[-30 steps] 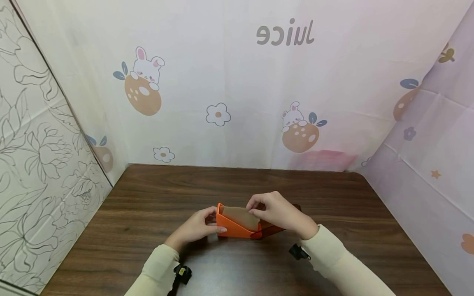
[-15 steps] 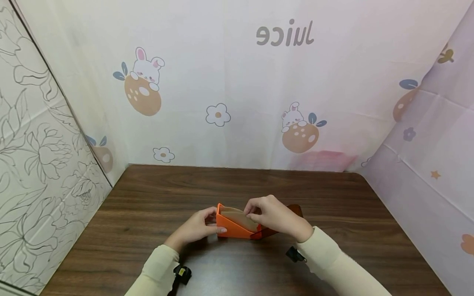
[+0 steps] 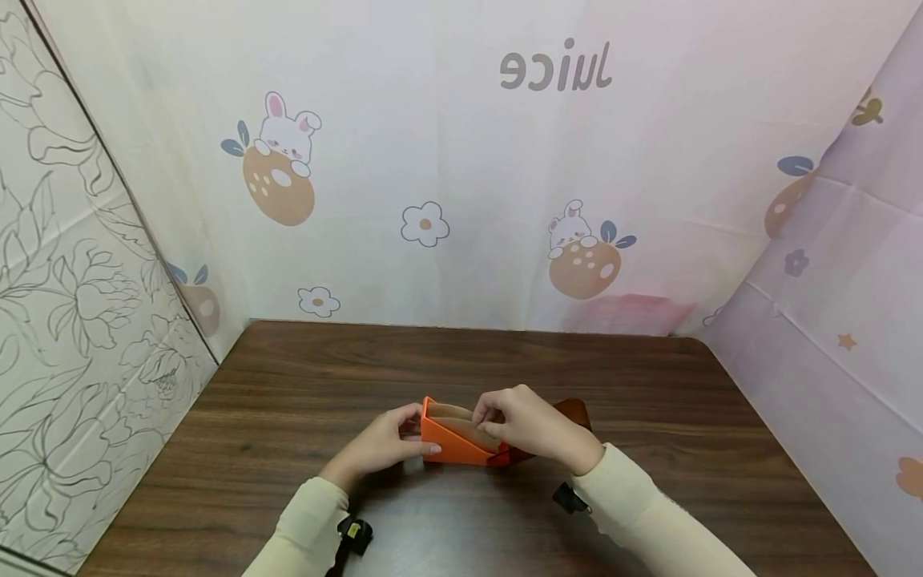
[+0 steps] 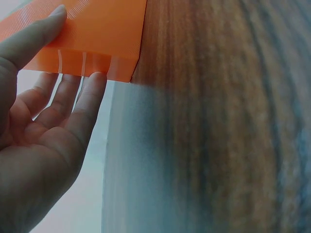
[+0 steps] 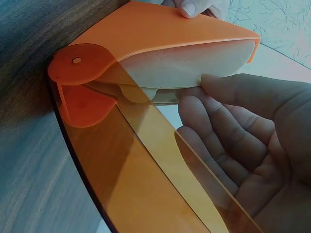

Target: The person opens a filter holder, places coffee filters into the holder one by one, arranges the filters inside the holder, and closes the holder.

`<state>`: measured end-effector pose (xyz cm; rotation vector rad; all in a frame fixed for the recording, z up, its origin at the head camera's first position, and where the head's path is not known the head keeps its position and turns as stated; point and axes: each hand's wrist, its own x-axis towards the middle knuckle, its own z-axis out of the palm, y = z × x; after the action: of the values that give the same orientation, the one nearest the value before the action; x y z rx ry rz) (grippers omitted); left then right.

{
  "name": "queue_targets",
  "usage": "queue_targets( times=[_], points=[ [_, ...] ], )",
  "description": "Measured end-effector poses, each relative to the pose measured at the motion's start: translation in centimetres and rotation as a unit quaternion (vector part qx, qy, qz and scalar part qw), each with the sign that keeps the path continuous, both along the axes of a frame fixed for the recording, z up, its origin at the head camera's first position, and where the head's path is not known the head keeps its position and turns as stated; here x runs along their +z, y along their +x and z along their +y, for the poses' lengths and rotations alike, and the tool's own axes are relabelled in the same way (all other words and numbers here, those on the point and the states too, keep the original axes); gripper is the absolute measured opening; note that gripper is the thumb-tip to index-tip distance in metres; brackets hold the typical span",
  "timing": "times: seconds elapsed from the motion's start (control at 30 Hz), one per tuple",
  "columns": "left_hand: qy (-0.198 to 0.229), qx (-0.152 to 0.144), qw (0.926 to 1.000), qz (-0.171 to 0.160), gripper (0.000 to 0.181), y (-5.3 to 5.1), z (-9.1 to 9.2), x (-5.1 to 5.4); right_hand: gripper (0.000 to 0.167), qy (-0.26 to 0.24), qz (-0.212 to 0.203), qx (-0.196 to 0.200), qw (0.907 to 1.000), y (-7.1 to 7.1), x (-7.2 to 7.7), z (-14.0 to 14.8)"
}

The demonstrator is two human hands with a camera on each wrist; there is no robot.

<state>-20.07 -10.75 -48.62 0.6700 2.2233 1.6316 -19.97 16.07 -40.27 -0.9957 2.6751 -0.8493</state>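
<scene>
An orange coffee filter holder [image 3: 457, 445] stands on the table with its top uncovered. Brown paper coffee filters [image 3: 450, 411] stand inside it, two curved edges showing apart. My left hand [image 3: 382, 445] holds the holder's left end, thumb on the front face and fingers against the end wall [image 4: 92, 63]. At the right, my right hand [image 3: 530, 421] pinches the edge of a filter [image 5: 194, 63] between thumb and fingers. The see-through amber lid [image 5: 141, 165] is swung out on its hinge, below and beside the right hand; part of it is hidden in the head view.
The dark wood table [image 3: 324, 361] extends around the holder. A patterned curtain [image 3: 469, 160] hangs behind its far edge, with more cloth [image 3: 851, 264] at the right. Small black cameras [image 3: 353, 533] sit at both wrists.
My right hand has moved slightly left and down. The front filter sits lower, and a gap now shows between it and the one behind. The left hand and holder stay in place.
</scene>
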Motion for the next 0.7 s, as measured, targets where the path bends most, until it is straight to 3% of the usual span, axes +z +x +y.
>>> queue_targets(
  times=[0.7],
  points=[
    [-0.006,0.003,0.9999,0.012,0.039,0.18,0.00,0.19,0.012,-0.007,0.014,-0.005,0.9999,0.14,0.74,0.46]
  ],
)
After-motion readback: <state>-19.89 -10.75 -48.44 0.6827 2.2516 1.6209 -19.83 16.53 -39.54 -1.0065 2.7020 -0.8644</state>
